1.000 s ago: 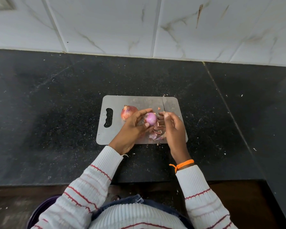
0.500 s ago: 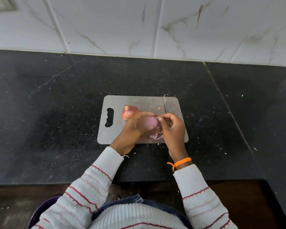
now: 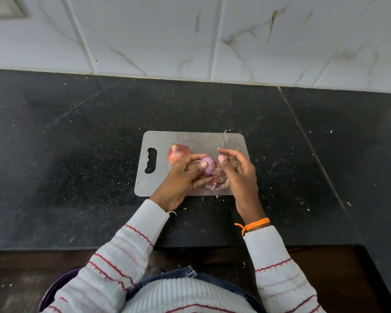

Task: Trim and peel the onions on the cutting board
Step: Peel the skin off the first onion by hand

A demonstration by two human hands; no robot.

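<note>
- The left hand (image 3: 181, 177) grips the peeled onion (image 3: 207, 169) with curled fingers and the thumb on its front; the onion is held just above the near part of the cutting board (image 3: 190, 138), between the two hands.
- The right hand (image 3: 239, 172) is just beside this onion, its fingers loosely curled; whether it pinches a small scrap of skin at the fingertips, I cannot tell.
- The peeled onion looks small, light and firm; its bare purple surface is probably smooth and slippery, so a hold around the middle seems safer than a hold at the ends.
- The dry skin is thin and brittle, I judge; it tears easily, so it is better taken at a loose edge near the cut end.
- The unpeeled onion (image 3: 178, 152) lies on the board just beyond the left hand, with its dry tip up; it is not yet done.
- The peel scraps (image 3: 216, 184) lie under and between the hands; the knife blade (image 3: 225, 141) points away just beyond the right fingers, a sharp edge to mind.
- The black counter (image 3: 77, 154) gives wide room on the outer side of each hand; the board's near edge is under the wrists.
</note>
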